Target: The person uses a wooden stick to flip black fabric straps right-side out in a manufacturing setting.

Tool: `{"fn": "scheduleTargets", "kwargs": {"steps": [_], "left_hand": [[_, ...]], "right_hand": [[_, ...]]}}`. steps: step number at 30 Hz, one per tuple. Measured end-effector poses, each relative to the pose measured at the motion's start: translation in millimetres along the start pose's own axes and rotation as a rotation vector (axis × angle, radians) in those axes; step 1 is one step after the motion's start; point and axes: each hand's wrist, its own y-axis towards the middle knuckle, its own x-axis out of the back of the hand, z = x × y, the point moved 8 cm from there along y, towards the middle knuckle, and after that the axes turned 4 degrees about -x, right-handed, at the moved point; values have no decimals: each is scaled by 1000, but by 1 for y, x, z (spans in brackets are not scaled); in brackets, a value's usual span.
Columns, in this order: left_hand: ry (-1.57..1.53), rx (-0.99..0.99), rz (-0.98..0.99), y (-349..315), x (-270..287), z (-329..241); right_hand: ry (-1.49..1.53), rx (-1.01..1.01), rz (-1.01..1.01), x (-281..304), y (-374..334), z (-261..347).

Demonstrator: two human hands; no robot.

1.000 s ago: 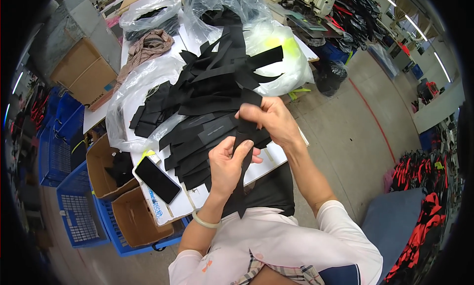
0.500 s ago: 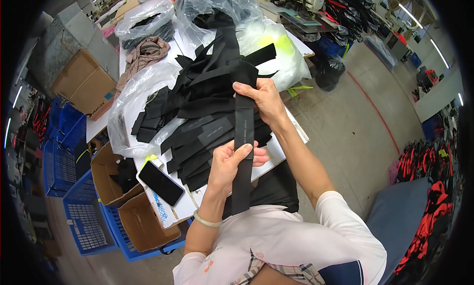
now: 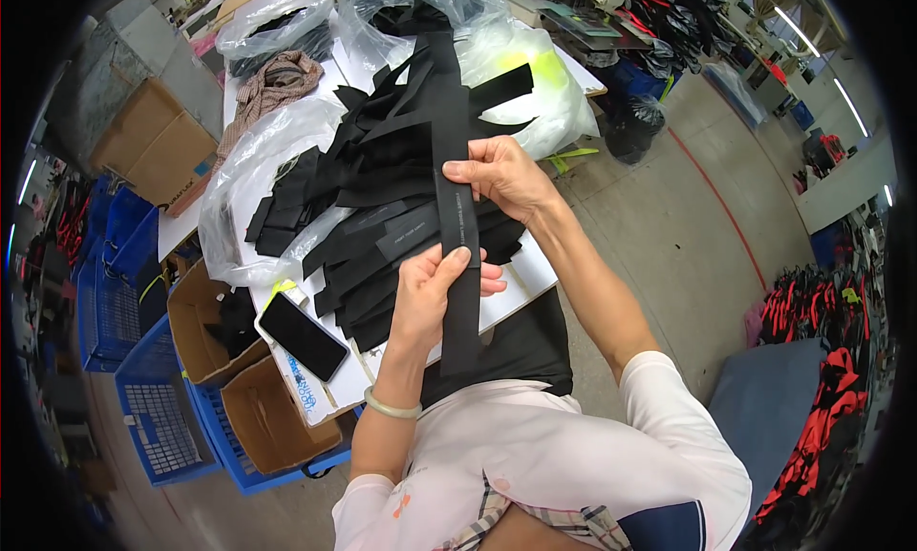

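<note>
open room above the grey floor [image 3: 650, 226] right of the right hand [image 3: 511, 180], heap of black strips [image 3: 380, 155] blocking ahead-left, white bag [image 3: 565, 116] beyond, phone [image 3: 304, 337] left of the left hand [image 3: 425, 288]

Right hand [image 3: 509, 180] beyond left hand [image 3: 426, 288], both pinching, thumbs [image 3: 457, 263] uppermost, forearms [image 3: 590, 279] bare

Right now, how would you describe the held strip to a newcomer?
Find the white table, then the heap of black strips on it. Over its near side, one long strip reaches past the table's edge. Unlike its neighbours, it is held in the left hand and right hand.
</note>
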Motion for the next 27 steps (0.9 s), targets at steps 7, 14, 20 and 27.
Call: {"fn": "scheduleTargets", "kwargs": {"steps": [7,14,20,27], "left_hand": [[61,-73,-150,8,14,3],[165,-189,-225,3,20,-9],[295,-244,-168,7,27,-2],[139,-152,-249,-1,29,20]], "right_hand": [[99,-65,-64,-7,9,-6],[-114,46,11,-23,1,8],[95,-59,-99,-18,9,-15],[172,-171,-163,-25,11,-37]]}}
